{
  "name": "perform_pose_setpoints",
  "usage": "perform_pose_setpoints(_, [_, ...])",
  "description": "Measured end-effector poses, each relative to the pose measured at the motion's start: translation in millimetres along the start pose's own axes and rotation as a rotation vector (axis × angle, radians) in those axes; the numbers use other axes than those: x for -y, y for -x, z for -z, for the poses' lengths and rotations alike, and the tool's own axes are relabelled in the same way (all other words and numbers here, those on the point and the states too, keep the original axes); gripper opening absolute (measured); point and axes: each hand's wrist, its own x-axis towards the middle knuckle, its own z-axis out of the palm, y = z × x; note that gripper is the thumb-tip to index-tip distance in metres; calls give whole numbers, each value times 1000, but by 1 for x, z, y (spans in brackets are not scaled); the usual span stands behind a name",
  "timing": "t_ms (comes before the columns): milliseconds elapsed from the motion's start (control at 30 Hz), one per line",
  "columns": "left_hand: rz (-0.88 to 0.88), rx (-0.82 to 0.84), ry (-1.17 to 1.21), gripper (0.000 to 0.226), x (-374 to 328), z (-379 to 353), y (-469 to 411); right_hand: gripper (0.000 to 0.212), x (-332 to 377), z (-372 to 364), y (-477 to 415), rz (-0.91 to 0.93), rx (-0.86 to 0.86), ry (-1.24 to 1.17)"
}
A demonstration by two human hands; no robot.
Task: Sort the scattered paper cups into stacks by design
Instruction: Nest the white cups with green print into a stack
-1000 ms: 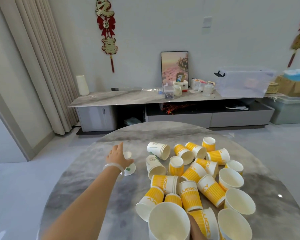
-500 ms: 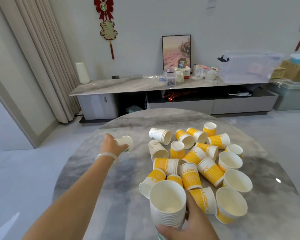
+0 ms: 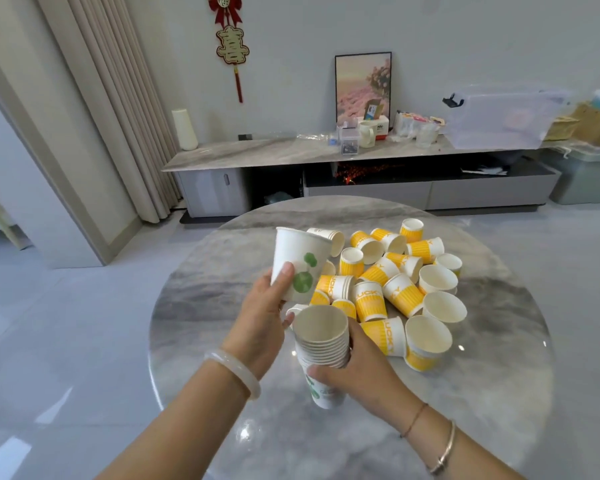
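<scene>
Stacking of the white, green-printed design is the step in hand; the left hand (image 3: 262,315) holds one white cup (image 3: 297,263) upright, thumb across its front just beside the green print and the other fingers hidden behind it, so it is clamped on the cup's lower wall; the cup sits left of centre in the frame, above and slightly left of the stack (image 3: 323,348). The right hand (image 3: 357,368) wraps the stack of nested white cups from the right, fingers closed round its middle just below the bunched rims, mouth facing up; whether its base rests on the table (image 3: 499,393) or is held just clear of it, I cannot tell.

Yellow cups (image 3: 371,301) lie in a heap at centre right, most on their sides, a few standing; one or two more white cups (image 3: 329,237) lie at the heap's upper left, partly hidden behind the held one; none of the yellow ones looks sorted yet, so the task seems in its early part.

Next, by my judgement, the held cup wants bringing over the stack's open mouth, base down, and pressing in straight; a tilted entry could catch the rim or tip the stack.
</scene>
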Motion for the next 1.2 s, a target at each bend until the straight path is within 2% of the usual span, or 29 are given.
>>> perform_pose_setpoints(233, [-187,-95,-119,65,20,-22,13,65,11,2,2,-35,-29,-65])
perform_pose_setpoints(567, [-251,-56,-150,69,18,-37,1,64,27,14,-14,-81,-101,-103])
perform_pose_setpoints(667, [-270,-35,-132,65,15,-42,-4,58,33,26,-22,-52,-110,-86])
perform_pose_setpoints(967, [-337,20,-149,50,-1,-46,-18,57,47,57,-34,41,-181,-19])
perform_pose_setpoints(1100, [-341,8,-176,40,-14,-47,-24,55,53,67,-33,73,-169,4])
perform_pose_setpoints(1200, [-319,-62,-218,37,-11,-40,-29,61,47,67,-25,76,-181,4])
